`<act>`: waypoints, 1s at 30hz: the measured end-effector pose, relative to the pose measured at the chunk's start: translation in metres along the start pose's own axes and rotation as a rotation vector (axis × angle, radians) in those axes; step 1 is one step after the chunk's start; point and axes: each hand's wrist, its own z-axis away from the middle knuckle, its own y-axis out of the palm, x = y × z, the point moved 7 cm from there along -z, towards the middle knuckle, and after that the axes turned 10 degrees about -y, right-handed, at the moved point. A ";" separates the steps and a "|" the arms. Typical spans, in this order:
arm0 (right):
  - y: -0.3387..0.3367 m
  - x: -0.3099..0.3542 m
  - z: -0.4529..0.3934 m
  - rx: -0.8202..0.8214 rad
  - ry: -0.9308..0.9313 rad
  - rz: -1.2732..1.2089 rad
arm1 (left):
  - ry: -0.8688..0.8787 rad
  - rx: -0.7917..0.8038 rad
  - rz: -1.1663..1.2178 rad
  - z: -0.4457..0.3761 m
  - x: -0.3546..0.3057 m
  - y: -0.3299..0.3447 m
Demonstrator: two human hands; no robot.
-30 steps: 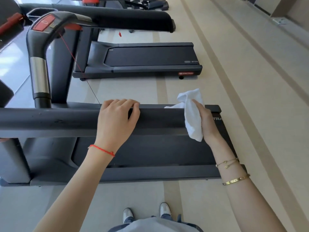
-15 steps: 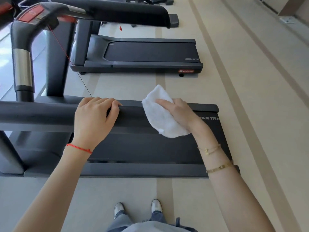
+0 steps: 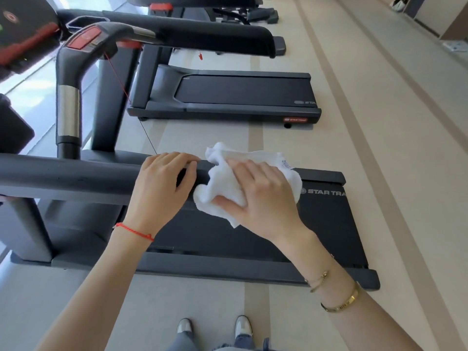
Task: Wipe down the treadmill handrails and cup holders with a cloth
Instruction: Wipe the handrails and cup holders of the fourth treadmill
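A black padded handrail (image 3: 65, 177) of the near treadmill runs across the view from the left edge. My left hand (image 3: 162, 188) rests on top of it, fingers curled over its far side. Right beside it, my right hand (image 3: 260, 198) presses a crumpled white cloth (image 3: 220, 186) flat onto the rail's right end, which the cloth covers. The two hands almost touch. The treadmill's belt deck (image 3: 326, 224) lies below the rail. No cup holder is clearly visible.
The far handrail (image 3: 197, 34) with a red stop panel (image 3: 84, 40) and a chrome grip (image 3: 67, 112) rises at upper left; a red safety cord (image 3: 119, 79) hangs from it. A second treadmill (image 3: 240, 97) stands beyond. Beige floor stretches to the right. My shoes (image 3: 212, 328) stand before the deck.
My right hand has brought the cloth leftwards along the rail from its end, turned palm-down on it and closed up to my left hand. The left hand stays on the rail.
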 end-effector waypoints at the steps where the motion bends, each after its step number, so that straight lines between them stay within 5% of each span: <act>1: 0.003 0.009 -0.008 0.013 -0.026 0.019 | -0.004 -0.004 0.038 0.000 0.004 -0.006; 17: 0.089 0.162 -0.121 -0.017 -0.064 0.180 | -0.210 -0.210 -0.085 0.001 0.241 -0.127; 23: 0.120 0.229 -0.161 -0.108 -0.013 0.273 | -0.106 -0.158 -0.119 -0.013 0.267 -0.134; 30: 0.103 0.195 -0.124 -0.283 0.079 0.327 | -0.006 -0.167 -0.119 -0.012 0.276 -0.138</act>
